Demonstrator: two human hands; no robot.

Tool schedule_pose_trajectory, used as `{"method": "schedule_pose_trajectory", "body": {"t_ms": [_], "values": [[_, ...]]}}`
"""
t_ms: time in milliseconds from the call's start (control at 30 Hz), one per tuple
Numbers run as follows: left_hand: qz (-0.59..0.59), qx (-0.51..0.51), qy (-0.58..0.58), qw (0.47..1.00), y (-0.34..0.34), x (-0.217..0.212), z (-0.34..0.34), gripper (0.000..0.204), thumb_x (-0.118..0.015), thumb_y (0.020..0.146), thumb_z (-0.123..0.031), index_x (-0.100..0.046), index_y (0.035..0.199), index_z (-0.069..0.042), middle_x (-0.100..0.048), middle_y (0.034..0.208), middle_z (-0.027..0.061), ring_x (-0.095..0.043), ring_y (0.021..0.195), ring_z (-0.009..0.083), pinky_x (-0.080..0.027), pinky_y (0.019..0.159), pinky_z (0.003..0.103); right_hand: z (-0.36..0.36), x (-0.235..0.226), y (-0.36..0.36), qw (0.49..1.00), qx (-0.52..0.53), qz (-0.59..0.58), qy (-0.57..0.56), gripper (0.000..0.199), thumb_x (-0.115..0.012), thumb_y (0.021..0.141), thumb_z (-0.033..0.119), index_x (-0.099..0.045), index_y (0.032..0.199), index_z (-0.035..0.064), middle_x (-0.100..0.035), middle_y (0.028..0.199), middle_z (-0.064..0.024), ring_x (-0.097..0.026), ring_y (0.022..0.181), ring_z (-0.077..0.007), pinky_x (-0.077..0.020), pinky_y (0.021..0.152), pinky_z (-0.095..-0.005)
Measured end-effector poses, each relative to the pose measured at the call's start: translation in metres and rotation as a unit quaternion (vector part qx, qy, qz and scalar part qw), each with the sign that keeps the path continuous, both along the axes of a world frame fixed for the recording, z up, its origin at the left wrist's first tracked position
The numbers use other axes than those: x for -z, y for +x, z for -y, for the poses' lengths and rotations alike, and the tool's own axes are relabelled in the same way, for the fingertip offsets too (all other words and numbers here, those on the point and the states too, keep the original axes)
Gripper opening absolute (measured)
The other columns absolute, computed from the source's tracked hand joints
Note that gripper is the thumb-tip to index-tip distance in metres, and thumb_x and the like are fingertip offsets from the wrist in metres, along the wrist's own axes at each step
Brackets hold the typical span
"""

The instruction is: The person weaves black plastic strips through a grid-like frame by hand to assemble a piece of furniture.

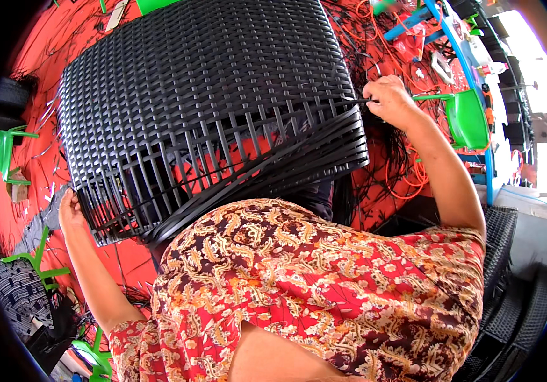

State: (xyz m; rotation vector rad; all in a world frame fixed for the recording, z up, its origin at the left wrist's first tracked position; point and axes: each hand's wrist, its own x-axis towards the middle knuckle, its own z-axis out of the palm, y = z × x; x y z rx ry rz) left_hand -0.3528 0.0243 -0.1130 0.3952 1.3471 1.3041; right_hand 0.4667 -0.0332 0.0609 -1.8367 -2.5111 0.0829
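Observation:
A large black wicker furniture piece (209, 70) with rounded edges stands before me. Its upper part is tightly woven, while the lower band shows bare upright strips with red floor visible between them. A loose bundle of long flat black plastic strips (241, 178) runs slantwise across that band. At the right edge, my right hand (389, 100) is closed around a black plastic strip (364, 100) that comes out of the weave. My left hand (71, 210) is at the lower left corner, fingers curled against the edge; what lies between its fingertips is partly hidden.
Black strip scraps and orange cords (413, 178) litter the red floor (37, 67). Green plastic chairs (467, 120) stand on both sides, with a blue-framed table (474, 76) at the right. More black wicker pieces (501, 235) are stacked behind my right elbow.

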Motion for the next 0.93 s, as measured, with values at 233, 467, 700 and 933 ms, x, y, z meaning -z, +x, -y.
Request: {"method": "schedule_pose_trajectory", "body": {"t_ms": [233,467,700,933], "values": [[-0.074,-0.044,0.055,0.995,-0.046,0.023,-0.01,0.006,-0.063,0.083,-0.006,-0.059,0.086,-0.001,-0.054,0.067,-0.0001,-0.049,0.054,0.0056,-0.035,0.042,0.017,-0.015,-0.092,-0.058,0.917,0.228,-0.144,-0.295,0.023,-0.061,0.07,0.0,-0.051,0.089,0.0081,-0.045,0.063,0.0001,-0.046,0.06,-0.0101,-0.0374,0.055,-0.0274],[-0.071,-0.076,0.067,0.992,-0.157,0.028,-0.008,0.012,-0.064,0.082,-0.003,-0.06,0.092,0.001,-0.055,0.068,0.0004,-0.05,0.056,0.0059,-0.036,0.044,0.017,-0.027,-0.1,-0.089,0.993,-0.116,-0.003,-0.007,0.026,-0.056,0.069,-0.003,-0.05,0.091,0.0086,-0.042,0.064,-0.0032,-0.046,0.063,-0.0141,-0.0376,0.057,-0.0309],[-0.069,-0.116,0.066,0.989,-0.234,0.076,-0.047,0.007,-0.066,0.083,-0.005,-0.059,0.082,-0.003,-0.054,0.067,0.0002,-0.047,0.054,0.0063,-0.035,0.044,0.017,-0.049,-0.083,-0.09,0.981,0.099,-0.072,-0.15,0.023,-0.059,0.071,-0.002,-0.055,0.091,0.0065,-0.044,0.066,0.0004,-0.044,0.063,-0.0097,-0.0376,0.057,-0.0266],[-0.096,-0.13,0.041,0.986,-0.359,0.021,0.005,0.007,-0.063,0.085,-0.008,-0.061,0.085,-0.002,-0.058,0.071,0.0012,-0.052,0.059,0.0075,-0.039,0.048,0.017,-0.077,-0.04,-0.065,0.955,0.137,-0.1,-0.245,0.016,-0.068,0.07,0.002,-0.058,0.083,0.0045,-0.056,0.074,-0.0014,-0.053,0.072,-0.0115,-0.0456,0.067,-0.0277]]}}
